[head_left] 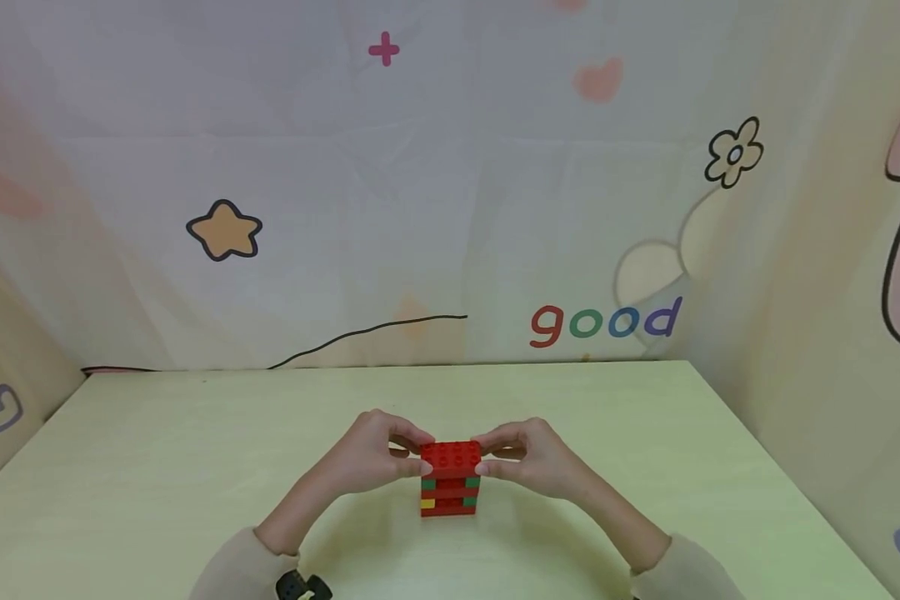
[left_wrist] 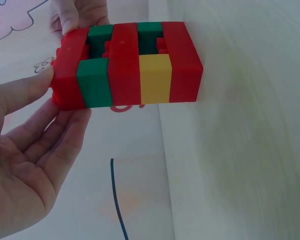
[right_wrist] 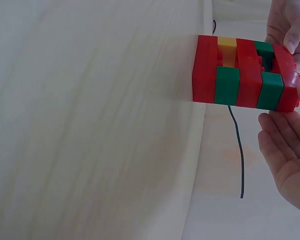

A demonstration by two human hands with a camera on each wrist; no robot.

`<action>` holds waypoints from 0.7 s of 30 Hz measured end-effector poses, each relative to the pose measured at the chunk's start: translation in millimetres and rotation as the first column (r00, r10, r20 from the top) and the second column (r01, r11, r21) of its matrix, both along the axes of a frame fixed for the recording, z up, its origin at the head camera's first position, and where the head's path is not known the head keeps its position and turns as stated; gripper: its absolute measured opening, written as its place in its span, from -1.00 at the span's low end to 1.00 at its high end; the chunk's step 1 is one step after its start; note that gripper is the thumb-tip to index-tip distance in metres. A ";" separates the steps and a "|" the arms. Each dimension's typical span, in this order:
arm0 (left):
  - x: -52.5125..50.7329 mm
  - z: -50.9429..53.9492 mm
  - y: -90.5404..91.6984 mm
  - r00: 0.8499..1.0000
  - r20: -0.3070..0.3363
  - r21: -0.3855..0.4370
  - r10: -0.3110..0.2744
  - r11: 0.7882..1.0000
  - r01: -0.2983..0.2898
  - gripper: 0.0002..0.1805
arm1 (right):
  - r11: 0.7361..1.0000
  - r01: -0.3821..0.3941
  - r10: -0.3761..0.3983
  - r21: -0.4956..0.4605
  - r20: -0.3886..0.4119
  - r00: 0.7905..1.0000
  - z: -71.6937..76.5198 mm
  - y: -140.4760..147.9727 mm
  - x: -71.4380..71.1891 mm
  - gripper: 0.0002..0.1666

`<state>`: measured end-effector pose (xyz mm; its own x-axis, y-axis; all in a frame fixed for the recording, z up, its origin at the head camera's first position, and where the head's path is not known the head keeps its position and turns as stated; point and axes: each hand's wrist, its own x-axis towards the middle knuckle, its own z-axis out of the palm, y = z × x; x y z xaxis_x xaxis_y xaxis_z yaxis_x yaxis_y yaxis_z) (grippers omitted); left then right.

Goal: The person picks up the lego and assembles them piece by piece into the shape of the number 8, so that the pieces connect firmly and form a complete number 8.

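A stack of toy building bricks (head_left: 448, 493) stands upright between the two hands. Three long red bricks form its layers, with small green bricks (right_wrist: 227, 86) and one yellow brick (left_wrist: 155, 79) as spacers at the ends between them. My left hand (head_left: 371, 454) pinches the left end of the top red brick (head_left: 450, 457), thumb in front and fingers behind. At the opposite end, my right hand (head_left: 536, 458) grips the same brick in like manner. Studs show on top. Whether the stack's base touches the table cannot be made out.
The pale wooden table (head_left: 195, 467) spreads out around the stack. Behind it hangs a printed cloth backdrop (head_left: 420, 208), with further cloth at both sides. A dark object (head_left: 303, 586) sits by the left sleeve.
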<state>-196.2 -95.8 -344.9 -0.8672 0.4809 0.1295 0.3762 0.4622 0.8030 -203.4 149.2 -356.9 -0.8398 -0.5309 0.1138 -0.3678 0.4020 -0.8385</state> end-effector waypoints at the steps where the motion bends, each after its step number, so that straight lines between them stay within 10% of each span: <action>1: -0.3 -1.0 0.1 1.000 -0.002 -0.007 0.001 1.000 -0.001 -0.70 | 1.000 0.004 -0.004 0.001 0.002 1.000 -0.8 0.2 0.0 -0.54; 21: 3.6 -4.9 -1.3 0.999 0.038 0.057 0.021 0.998 -0.023 -0.64 | 0.999 -0.002 0.003 -0.039 0.009 1.000 -4.2 0.3 -0.2 -0.56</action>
